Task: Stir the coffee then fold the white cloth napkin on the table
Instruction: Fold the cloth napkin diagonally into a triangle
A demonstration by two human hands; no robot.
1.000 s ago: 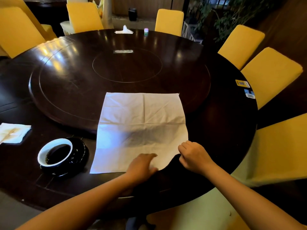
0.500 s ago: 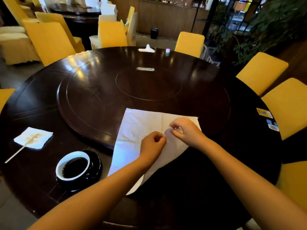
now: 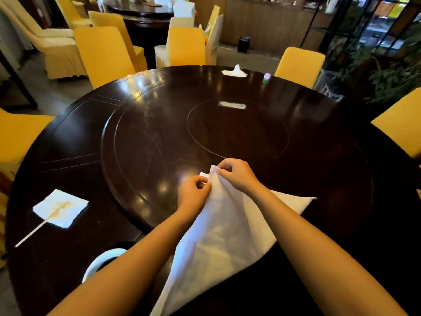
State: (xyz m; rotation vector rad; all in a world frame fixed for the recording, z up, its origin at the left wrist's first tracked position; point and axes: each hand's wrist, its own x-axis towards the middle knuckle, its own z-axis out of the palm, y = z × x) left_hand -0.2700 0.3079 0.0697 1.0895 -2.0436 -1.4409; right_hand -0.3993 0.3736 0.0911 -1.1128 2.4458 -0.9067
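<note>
The white cloth napkin (image 3: 218,233) lies folded corner to corner into a triangle on the dark round table (image 3: 341,179), its point on the raised turntable. My left hand (image 3: 193,195) and my right hand (image 3: 237,174) both pinch the two stacked corners at that far point, close together. The white coffee cup (image 3: 100,261) with dark coffee stands at the near left, mostly hidden behind my left forearm.
A stained paper napkin (image 3: 61,207) with a wooden stir stick (image 3: 34,231) across it lies at the left. A tissue pack (image 3: 234,73) and a small bottle (image 3: 266,77) sit at the far edge. Yellow chairs ring the table.
Both hands carried the napkin's near right corner up and across to the far left corner, turning the flat square into a triangle. The view tilted up.
</note>
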